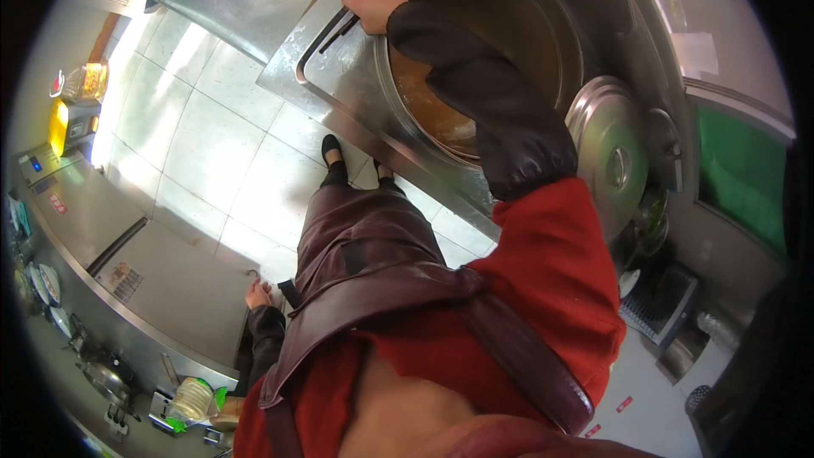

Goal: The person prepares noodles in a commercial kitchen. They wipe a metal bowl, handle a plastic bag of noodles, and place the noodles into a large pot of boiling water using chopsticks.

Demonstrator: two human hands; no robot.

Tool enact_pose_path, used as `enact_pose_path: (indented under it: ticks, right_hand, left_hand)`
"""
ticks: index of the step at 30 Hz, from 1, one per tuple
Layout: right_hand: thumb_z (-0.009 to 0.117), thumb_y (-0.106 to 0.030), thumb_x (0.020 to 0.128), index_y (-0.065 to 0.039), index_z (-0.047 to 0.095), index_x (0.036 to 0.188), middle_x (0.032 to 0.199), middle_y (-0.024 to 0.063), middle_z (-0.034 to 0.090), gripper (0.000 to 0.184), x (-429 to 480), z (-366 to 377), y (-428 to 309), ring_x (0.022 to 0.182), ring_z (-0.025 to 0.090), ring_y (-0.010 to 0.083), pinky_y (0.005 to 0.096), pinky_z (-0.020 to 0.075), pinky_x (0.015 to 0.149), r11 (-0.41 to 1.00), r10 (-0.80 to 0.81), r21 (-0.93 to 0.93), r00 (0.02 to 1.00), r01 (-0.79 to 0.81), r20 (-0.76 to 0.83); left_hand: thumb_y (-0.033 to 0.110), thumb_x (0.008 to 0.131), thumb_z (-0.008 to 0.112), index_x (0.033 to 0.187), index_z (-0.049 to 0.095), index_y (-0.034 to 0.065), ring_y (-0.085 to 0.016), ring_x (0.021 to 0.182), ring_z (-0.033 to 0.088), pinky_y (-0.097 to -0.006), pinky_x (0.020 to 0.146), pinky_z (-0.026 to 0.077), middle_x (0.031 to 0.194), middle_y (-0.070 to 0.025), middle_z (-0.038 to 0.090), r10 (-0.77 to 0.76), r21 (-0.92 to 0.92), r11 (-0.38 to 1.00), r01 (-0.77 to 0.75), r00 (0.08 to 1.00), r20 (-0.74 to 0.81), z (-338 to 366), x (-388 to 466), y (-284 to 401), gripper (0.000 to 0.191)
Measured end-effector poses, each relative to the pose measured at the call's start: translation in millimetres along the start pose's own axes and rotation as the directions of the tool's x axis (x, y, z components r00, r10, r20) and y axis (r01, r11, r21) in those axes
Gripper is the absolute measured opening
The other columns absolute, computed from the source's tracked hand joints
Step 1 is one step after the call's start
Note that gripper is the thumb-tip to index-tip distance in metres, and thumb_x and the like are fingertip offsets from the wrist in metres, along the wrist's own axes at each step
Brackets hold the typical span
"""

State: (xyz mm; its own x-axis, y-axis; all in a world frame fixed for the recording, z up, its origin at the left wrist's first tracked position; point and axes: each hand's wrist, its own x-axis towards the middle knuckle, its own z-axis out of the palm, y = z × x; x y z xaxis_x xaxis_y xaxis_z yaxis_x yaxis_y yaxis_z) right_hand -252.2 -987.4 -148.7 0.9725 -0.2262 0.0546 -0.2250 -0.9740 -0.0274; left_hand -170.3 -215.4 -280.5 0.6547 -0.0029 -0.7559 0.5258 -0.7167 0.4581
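At the top, my right hand has its fingers curled over a bent metal bar beside a large round steel pot. Its dark sleeve cover crosses over the pot's opening. Brown liquid with a pale patch shows inside the pot. My left hand hangs low at my side, fingers loosely apart, holding nothing visible, near a steel cabinet door. A round metal lid leans upright to the right of the pot.
A steel worktop stands upper left. Below lies a tiled floor, where my feet stand against the stove's front. Left are an oil bottle and a yellow-and-black container. The left counter holds bowls, pans and a bagged food item.
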Motion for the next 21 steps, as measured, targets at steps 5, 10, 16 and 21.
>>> enact_pose_path:
  ticks: [5, 10, 16, 21]
  right_hand:
    - [0.064, -0.008, 0.071, -0.008, 0.064, 0.095, 0.098, 0.0084, 0.061, 0.024, 8, -13, -6, 0.099, 0.059, 0.0289, 0.0446, 0.0470, 0.087, 0.996, -0.038, -0.072, 0.964, 0.059, 0.262]
    - [0.065, -0.015, 0.080, -0.011, 0.063, 0.095, 0.085, 0.0146, 0.066, 0.016, 8, -68, -16, 0.077, 0.065, 0.0353, 0.0438, 0.0526, 0.071, 0.969, 0.058, 0.246, 0.949, 0.020, -0.308]
    - [0.047, -0.023, 0.092, -0.003, 0.055, 0.082, 0.064, 0.0032, 0.044, 0.024, -167, -174, 23, 0.059, 0.043, 0.0150, 0.0365, 0.0511, 0.072, 0.606, 0.783, 0.774, 0.035, 0.183, -0.621]
    - [0.043, -0.015, 0.091, -0.003, 0.056, 0.075, 0.063, 0.0042, 0.049, 0.023, -273, -56, 59, 0.060, 0.049, 0.0191, 0.0383, 0.0504, 0.074, 0.490, 0.849, 0.747, 0.051, -0.449, -0.525]
  left_hand:
    - [0.015, 0.093, 0.049, 0.120, 0.061, 0.0067, -0.016, 0.077, 0.063, -0.0289, 0.063, 0.049, 0.095, -0.0090, 0.068, 0.011, -0.098, 0.995, -0.008, 1.000, 0.025, 21, 1, 85, 0.031]
    - [0.013, 0.093, 0.048, 0.121, 0.060, 0.0035, -0.019, 0.079, 0.064, -0.0311, 0.066, 0.051, 0.099, -0.0125, 0.068, 0.044, -0.114, 0.993, -0.043, 0.999, 0.002, 59, -24, 86, 0.032]
    - [0.003, 0.087, 0.040, 0.119, 0.055, -0.0058, -0.018, 0.061, 0.056, -0.0320, 0.050, 0.045, 0.079, -0.0137, 0.063, -0.247, -0.223, 0.939, 0.262, 0.965, 0.091, 81, -34, 37, 0.037]
    - [0.004, 0.087, 0.040, 0.116, 0.058, -0.0061, -0.022, 0.064, 0.059, -0.0325, 0.056, 0.048, 0.082, -0.0163, 0.065, -0.279, -0.041, 0.960, 0.278, 0.959, -0.047, 115, -27, 10, 0.036]
